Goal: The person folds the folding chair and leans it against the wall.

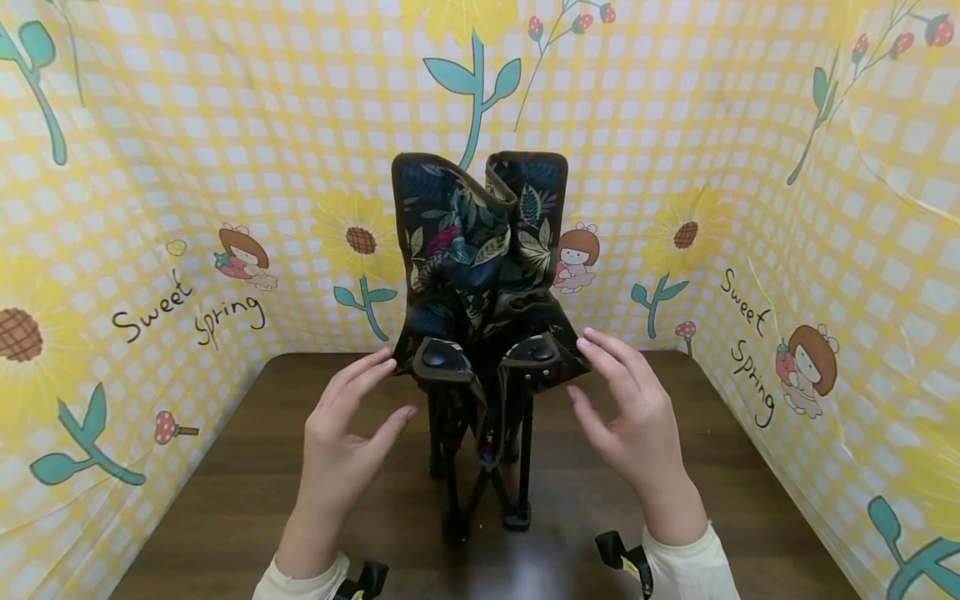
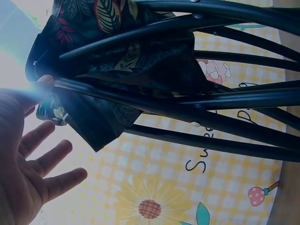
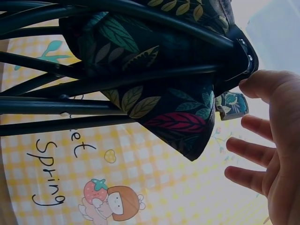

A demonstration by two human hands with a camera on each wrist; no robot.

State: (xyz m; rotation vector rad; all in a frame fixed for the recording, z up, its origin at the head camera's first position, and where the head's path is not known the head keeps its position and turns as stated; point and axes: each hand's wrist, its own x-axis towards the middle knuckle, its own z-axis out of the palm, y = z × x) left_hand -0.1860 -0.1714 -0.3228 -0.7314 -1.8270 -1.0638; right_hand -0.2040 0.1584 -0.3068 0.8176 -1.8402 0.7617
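A folded camp chair (image 1: 480, 333) with dark leaf-print fabric stands upright at the middle of a brown bench (image 1: 225, 517), flanked by two hands with fingers spread and holding nothing. From the head view, the left hand (image 1: 348, 425) hovers just beside the chair's left front corner, and the right hand (image 1: 626, 412) sits just beside the right corner, fingertips at the fabric edge; whether they touch it cannot be told from here. The left wrist view shows what the head view hides: the left thumb (image 2: 44, 80) touching the chair (image 2: 140, 61) at its corner, the black rods fanning away beneath the fabric. The right wrist view shows the right hand (image 3: 272, 140) open, its topmost finger (image 3: 260, 84) at the riveted corner of the chair (image 3: 164, 70). A yellow gingham backdrop (image 1: 750, 125) with sunflowers and "Sweet Spring" lettering encloses the bench.
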